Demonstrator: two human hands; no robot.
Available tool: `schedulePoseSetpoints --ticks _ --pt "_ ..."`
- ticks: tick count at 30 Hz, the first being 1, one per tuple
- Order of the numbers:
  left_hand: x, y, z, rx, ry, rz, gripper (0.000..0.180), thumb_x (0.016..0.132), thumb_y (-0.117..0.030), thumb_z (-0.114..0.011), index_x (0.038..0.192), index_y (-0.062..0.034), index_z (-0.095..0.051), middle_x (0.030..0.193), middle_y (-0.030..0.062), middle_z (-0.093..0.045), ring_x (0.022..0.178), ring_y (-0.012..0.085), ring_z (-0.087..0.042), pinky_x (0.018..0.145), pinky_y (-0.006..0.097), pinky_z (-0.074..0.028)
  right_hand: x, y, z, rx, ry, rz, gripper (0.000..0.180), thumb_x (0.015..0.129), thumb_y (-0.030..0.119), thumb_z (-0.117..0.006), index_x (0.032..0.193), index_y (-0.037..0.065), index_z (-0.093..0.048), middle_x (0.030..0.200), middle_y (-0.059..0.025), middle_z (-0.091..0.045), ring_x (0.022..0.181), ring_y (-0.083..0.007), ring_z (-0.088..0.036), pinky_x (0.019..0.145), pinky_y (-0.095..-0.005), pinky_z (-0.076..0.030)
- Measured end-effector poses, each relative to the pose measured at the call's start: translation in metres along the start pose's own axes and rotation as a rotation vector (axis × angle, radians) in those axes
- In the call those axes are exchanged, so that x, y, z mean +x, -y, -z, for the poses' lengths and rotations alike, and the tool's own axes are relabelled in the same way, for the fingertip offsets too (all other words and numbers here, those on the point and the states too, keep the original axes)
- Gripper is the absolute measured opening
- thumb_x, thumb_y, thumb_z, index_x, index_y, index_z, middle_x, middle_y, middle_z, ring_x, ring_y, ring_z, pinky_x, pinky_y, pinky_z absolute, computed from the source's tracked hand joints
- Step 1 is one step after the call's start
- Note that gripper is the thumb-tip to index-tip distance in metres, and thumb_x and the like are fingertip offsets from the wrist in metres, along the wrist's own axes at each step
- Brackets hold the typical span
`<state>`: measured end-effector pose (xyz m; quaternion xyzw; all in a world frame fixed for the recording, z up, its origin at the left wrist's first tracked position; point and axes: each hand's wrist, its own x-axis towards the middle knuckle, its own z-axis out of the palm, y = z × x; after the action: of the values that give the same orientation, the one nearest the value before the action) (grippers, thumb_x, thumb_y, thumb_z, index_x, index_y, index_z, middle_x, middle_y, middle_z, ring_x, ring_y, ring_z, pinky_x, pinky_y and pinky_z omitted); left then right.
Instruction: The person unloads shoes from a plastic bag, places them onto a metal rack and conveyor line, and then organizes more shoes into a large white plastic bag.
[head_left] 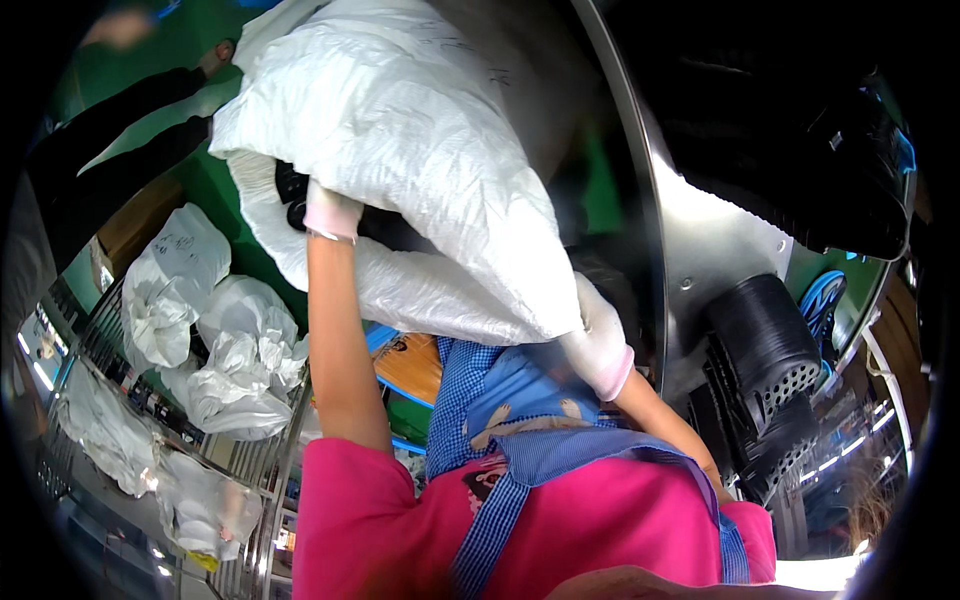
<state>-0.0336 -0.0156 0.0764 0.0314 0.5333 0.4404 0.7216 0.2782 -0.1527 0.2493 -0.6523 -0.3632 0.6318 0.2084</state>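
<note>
A big white woven bag (390, 110) fills the upper middle of the view, its mouth gaping toward me. My left hand (334, 212), in a white glove with a pink cuff, reaches into the mouth. Its fingers are hidden among dark objects (290, 185) inside, whose kind I cannot make out. At the bag's lower right corner, my right hand (600, 345), gloved the same way, is closed on the edge of the bag. Part of that hand is covered by the white material.
Several tied white bags (245, 360) are by a wire rack (270, 480) on the left. A metal surface with a curved edge (690, 280) stands right, beside stacked black ribbed pieces (765, 340). Another person's dark-clad limbs (130, 120) show upper left. A wooden board (410, 370) lies below the bag.
</note>
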Motion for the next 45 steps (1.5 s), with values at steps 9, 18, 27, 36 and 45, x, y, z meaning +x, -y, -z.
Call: schedulePoseSetpoints --ticks 9,18,27,36,45 --pt "-0.129 0.008 0.077 -0.14 0.002 -0.069 0.038 0.088 -0.027 -0.059 0.123 -0.0125 -0.056 0.124 0.0056 -0.06 0.11 0.026 -0.055 0.085 0.047 -0.044 0.006 0.004 0.016 -0.045 -0.053 0.022 0.024 0.091 0.014 -0.054 0.109 -0.001 -0.057 0.091 -0.0109 -0.062 0.086 -0.0147 -0.057 0.08 -0.0267 -0.046" --pt "-0.196 -0.012 0.024 0.031 0.097 -0.33 0.058 0.09 -0.015 -0.053 0.143 -0.004 -0.034 0.143 0.0122 -0.043 0.131 0.0272 -0.043 0.111 0.043 -0.032 0.011 -0.006 0.02 0.014 -0.064 -0.036 0.032 0.093 0.018 -0.051 0.114 -0.005 -0.056 0.104 -0.0114 -0.063 0.098 -0.0149 -0.056 0.089 -0.0265 -0.042" --pt "-0.127 -0.015 0.061 0.501 -0.183 -0.233 0.075 0.081 -0.01 -0.064 0.147 -0.0039 -0.029 0.144 0.0114 -0.041 0.128 0.0255 -0.043 0.107 0.039 -0.035 -0.011 -0.076 0.003 0.023 -0.291 0.105 0.041 0.089 0.015 -0.053 0.126 -0.004 -0.053 0.125 -0.0214 -0.055 0.117 -0.0277 -0.053 0.102 -0.0339 -0.039" --pt "0.015 0.062 -0.062 0.236 -0.099 -0.109 0.066 0.09 -0.019 -0.053 0.15 -0.0181 -0.024 0.149 0.0098 -0.031 0.132 0.0304 -0.034 0.11 0.049 -0.028 -0.01 -0.003 0.014 0.058 -0.035 0.051 0.027 0.086 0.021 -0.056 0.108 0.005 -0.058 0.1 -0.0188 -0.063 0.094 -0.0368 -0.061 0.083 -0.0397 -0.048" --pt "0.01 0.055 -0.074 0.53 -0.13 0.018 0.065 0.09 -0.022 -0.053 0.149 -0.0172 -0.027 0.139 0.0085 -0.04 0.115 0.0265 -0.045 0.093 0.045 -0.04 -0.073 0.005 0.046 -0.358 -0.17 0.191 0.038 0.083 0.028 -0.057 0.116 0.009 -0.058 0.103 -0.0175 -0.063 0.099 -0.0344 -0.06 0.086 -0.0441 -0.048"
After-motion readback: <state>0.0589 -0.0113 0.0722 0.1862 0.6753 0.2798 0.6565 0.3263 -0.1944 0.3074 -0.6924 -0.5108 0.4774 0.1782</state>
